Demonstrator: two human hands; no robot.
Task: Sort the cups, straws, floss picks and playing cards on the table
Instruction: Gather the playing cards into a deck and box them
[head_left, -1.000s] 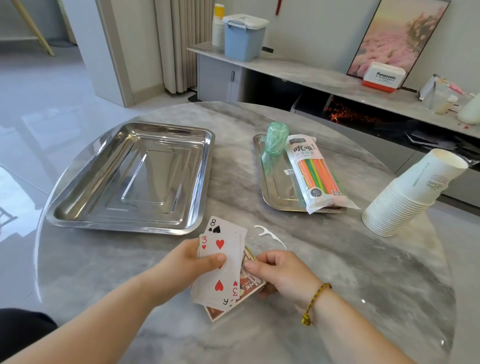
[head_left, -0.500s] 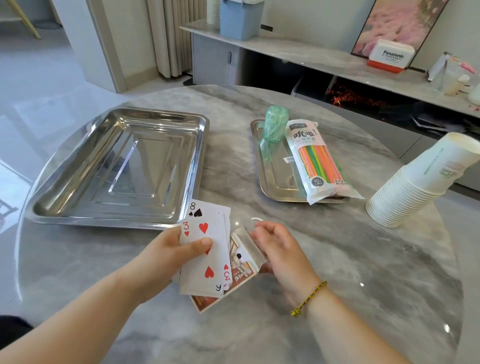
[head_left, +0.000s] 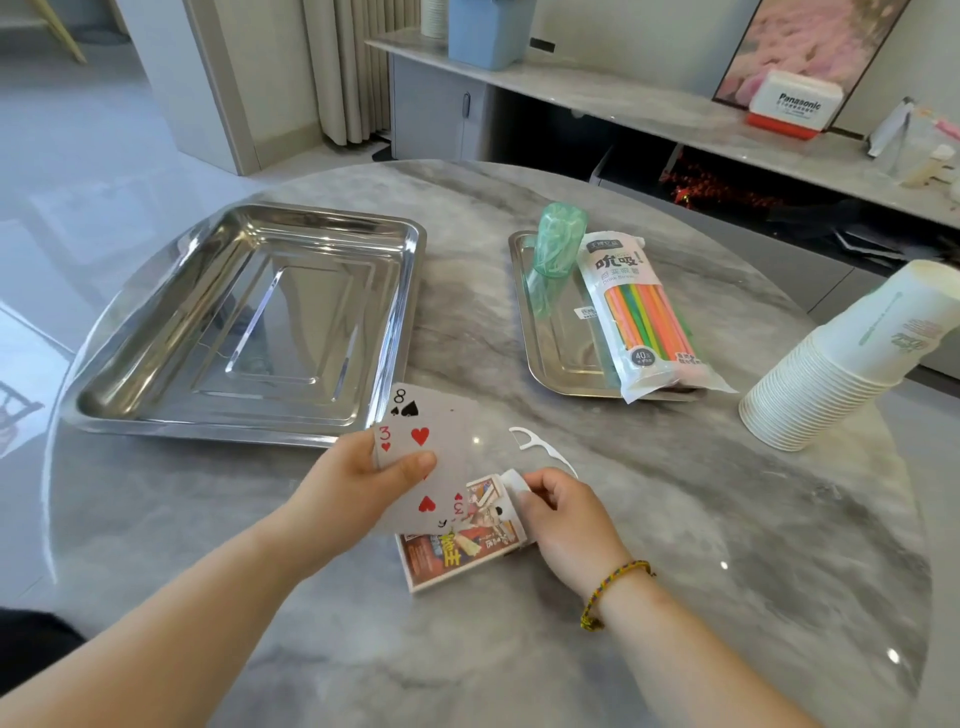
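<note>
Home living room, curtain (head_left: 353, 67), marble sideboard (head_left: 649, 111)

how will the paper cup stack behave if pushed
The paper cup stack lies on its side, so a push would probably roll it in a curve. Nested paper, likely light; it may slide apart if lifted by one end.

The left hand (head_left: 358, 483) grips a fan of playing cards (head_left: 441, 431), three of hearts on top, while the right hand (head_left: 566, 519) pinches the flap of the card box (head_left: 457, 558) on the table (head_left: 727, 545). A white floss pick (head_left: 535, 446) lies just beyond.
</note>
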